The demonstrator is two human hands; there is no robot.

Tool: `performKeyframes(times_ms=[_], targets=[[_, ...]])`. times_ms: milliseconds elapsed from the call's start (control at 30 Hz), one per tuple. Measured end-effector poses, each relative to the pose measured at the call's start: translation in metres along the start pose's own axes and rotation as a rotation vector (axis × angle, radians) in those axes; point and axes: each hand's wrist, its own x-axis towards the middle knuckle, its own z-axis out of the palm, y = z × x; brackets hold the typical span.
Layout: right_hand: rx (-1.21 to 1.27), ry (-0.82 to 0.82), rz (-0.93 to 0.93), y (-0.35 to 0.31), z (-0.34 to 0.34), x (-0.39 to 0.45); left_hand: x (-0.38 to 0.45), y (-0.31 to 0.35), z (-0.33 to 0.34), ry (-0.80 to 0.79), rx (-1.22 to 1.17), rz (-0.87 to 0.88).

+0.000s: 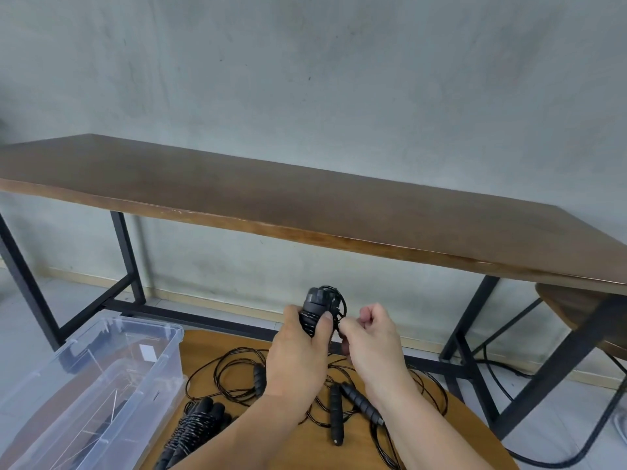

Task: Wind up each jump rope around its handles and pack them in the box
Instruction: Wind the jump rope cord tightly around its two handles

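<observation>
Jump rope handles (314, 312), held together and raised above the round wooden desk (217, 347), sit in the curled left hand (298, 354), which wraps them tight with most of the cord already coiled on. The right hand (371, 337) pinches the thin black cord's end (339, 320) just beside the bundle, so I judge this to be the last turns of winding. Next comes tucking that end so the coil holds, then carrying it to the clear plastic box (101, 378) at left. Already wound ropes (196, 425) lie beside the box; loose ropes (339, 405) sprawl on the desk, not yet wound.
</observation>
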Motion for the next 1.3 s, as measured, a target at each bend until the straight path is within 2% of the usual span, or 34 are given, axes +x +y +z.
performKeyframes(times_ms=[133, 300, 433, 733, 767, 833, 933, 1167, 1300], targets=[[0.091, -0.025, -0.034, 0.003, 0.004, 0.0, 0.011, 0.008, -0.006, -0.025, -0.246, -0.113], [0.232, -0.042, 0.067, 0.018, -0.007, 0.006, 0.017, 0.009, -0.017, -0.164, -0.509, -0.266], [0.21, -0.044, 0.102, 0.028, -0.015, 0.019, 0.013, 0.008, -0.02, -0.244, -0.574, -0.293], [0.293, -0.184, 0.222, 0.04, -0.015, 0.034, -0.003, 0.014, -0.018, -0.292, -0.662, -0.322], [0.308, -0.191, 0.229, 0.041, -0.013, 0.034, -0.002, 0.013, -0.018, -0.287, -0.635, -0.297], [0.365, -0.193, 0.232, 0.041, -0.011, 0.037, 0.007, 0.013, -0.016, -0.265, -0.443, -0.134], [0.548, -0.205, 0.256, 0.036, -0.012, 0.037, 0.019, 0.013, -0.016, -0.243, -0.234, 0.039], [0.711, -0.171, 0.329, 0.031, -0.016, 0.028, 0.019, 0.004, -0.009, -0.207, 0.041, 0.147], [0.736, -0.219, 0.329, 0.031, -0.016, 0.019, 0.014, -0.001, -0.003, -0.199, 0.191, 0.219]])
